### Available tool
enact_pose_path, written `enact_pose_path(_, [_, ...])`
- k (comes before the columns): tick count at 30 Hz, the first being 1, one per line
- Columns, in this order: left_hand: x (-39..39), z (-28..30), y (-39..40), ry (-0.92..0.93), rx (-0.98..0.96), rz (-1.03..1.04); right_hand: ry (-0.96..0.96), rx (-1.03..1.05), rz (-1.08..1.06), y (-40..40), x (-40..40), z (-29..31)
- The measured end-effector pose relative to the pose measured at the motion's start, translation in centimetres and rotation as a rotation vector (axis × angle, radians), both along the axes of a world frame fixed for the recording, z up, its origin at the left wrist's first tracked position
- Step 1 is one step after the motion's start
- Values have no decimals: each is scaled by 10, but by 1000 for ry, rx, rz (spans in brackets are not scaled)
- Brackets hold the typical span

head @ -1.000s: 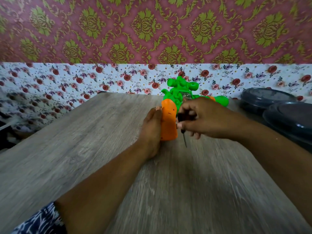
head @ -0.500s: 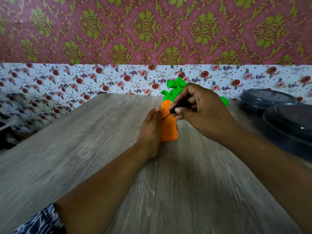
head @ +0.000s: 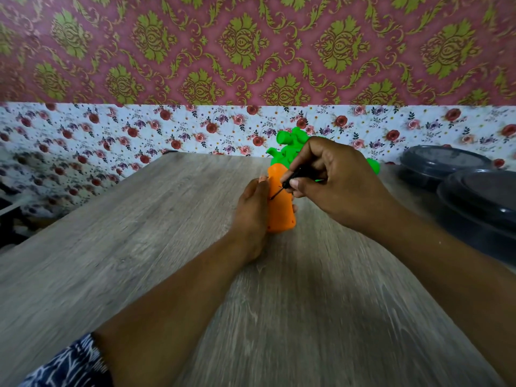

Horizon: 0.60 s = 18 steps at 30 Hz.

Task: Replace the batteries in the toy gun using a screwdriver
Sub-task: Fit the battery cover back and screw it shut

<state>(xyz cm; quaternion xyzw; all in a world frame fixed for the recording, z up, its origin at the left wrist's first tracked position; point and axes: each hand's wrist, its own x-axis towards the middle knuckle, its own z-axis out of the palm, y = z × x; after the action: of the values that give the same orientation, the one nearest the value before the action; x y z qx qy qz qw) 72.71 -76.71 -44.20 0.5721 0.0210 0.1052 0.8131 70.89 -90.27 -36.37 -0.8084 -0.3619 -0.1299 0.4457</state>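
Screwdriver tip lowered; toy gun half-hidden.

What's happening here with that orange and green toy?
A person is working on a toy gun lying on a wooden table. The left hand steadies its orange grip from the side, while the right hand pinches a small black screwdriver and points its tip at the upper part of that grip, presumably at a screw. No cover is off and no batteries show. Two dark lidded containers sit at the right.
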Motion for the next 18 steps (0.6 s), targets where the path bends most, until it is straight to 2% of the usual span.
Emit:
enact_pose_path(10, [4,-2,-1,6,17,15,-189,-97,-87,-1,-2,1])
enact_pose_path(14, [5,-4,-1,12,30,29,-359,-345,-216,-1,-4,1])
enact_pose_path(17, [6,-6,-1,-23,64,48,-655,-494,-371,3,-5,-3])
enact_pose_path(18, [6,-7,-2,-41,61,50,-684,-583,-392,5,-5,-4])
